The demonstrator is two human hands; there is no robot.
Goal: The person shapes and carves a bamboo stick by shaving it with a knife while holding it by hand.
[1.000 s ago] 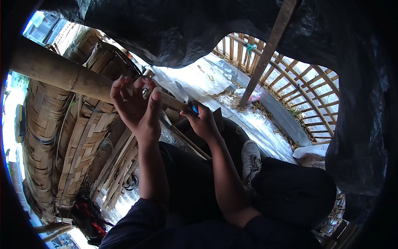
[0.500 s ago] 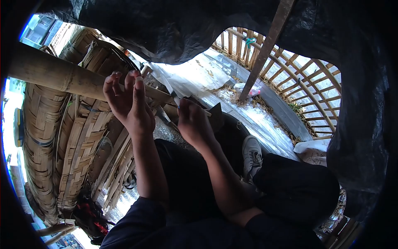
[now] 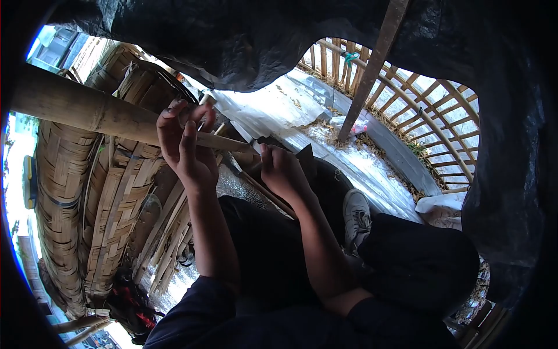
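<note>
My left hand (image 3: 189,151) is raised beside a thick bamboo pole (image 3: 96,110), palm up, with its fingers apart and curled. Past that hand, a narrower pale bamboo length (image 3: 226,143) runs to my right hand (image 3: 285,173). My right hand is closed around what looks like a knife (image 3: 255,145); a short stretch of grey blade shows by the thumb, against the bamboo's end. The fingers hide its handle.
Woven bamboo rolls (image 3: 61,215) stand at the left, with split bamboo strips (image 3: 171,250) beside them. A dark sheet (image 3: 232,41) hangs overhead, crossed by a slanting bar (image 3: 375,70). Lower right are my shoe (image 3: 356,215) and a bamboo lattice (image 3: 436,128).
My right hand has moved slightly right and down with the knife, and more of the bamboo's end shows. My left hand has shifted a little right, its fingers bending more.
</note>
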